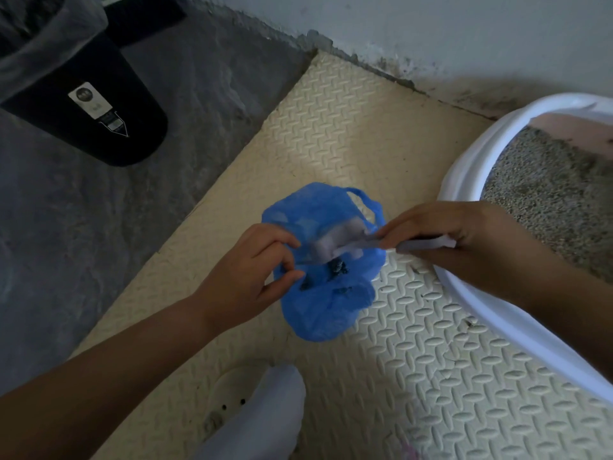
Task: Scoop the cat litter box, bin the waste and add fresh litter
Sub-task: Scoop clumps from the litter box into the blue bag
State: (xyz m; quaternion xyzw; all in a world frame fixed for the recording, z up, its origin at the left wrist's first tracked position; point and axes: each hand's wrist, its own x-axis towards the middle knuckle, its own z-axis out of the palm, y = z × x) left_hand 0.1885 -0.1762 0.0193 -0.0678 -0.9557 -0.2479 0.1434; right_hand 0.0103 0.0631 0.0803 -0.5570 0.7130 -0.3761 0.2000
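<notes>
A blue plastic bag [326,303] sits open on the cream foam mat, with dark clumps of waste inside it. My left hand [252,277] pinches the bag's left rim and holds the mouth open. My right hand [454,234] grips the handle of a pale scoop [338,242], whose blurred head is over the bag's mouth. The white litter box [464,180] stands at the right, with grey litter [547,194] in it; my right forearm crosses its near rim.
A black waste bin [89,104] with a clear liner stands on the dark concrete floor at the upper left. The cream foam mat [348,134] runs up to the wall. My foot in a white sock and pale slipper [265,413] is at the bottom centre.
</notes>
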